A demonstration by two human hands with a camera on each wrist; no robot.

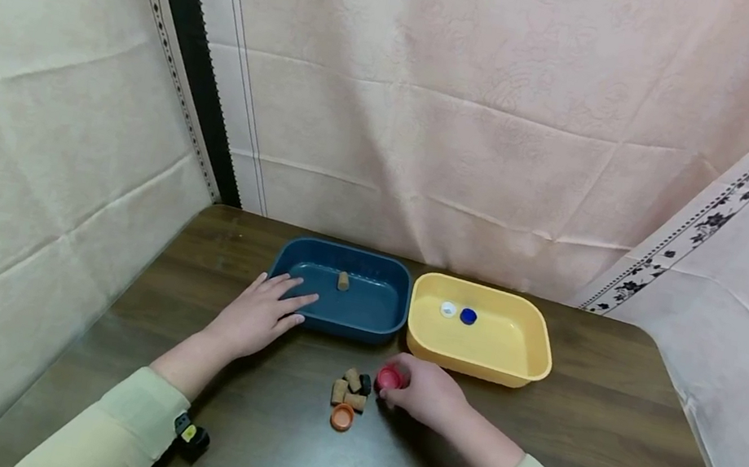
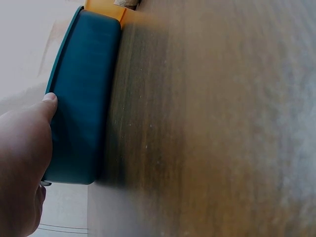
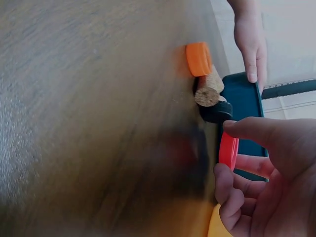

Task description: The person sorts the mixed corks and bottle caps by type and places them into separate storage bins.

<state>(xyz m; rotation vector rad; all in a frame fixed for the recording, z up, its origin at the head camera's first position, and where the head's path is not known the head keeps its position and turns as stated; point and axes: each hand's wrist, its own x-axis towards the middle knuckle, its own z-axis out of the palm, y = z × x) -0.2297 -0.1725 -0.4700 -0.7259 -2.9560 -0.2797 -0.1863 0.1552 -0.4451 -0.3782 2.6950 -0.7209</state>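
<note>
Red cap (image 1: 389, 378), pinched in our right hand (image 1: 429, 394), lies nearside of the yellow tub (image 1: 481, 369) (left hand (image 1: 258, 317) spread, touching blue tub (image 1: 361, 312)).

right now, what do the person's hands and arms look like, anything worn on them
The left hand and right hand are both bare, with no gloves. Pale yellow-green sleeves end short of the wrists. By each cuff sits a small black device with a yellow marking.
</note>
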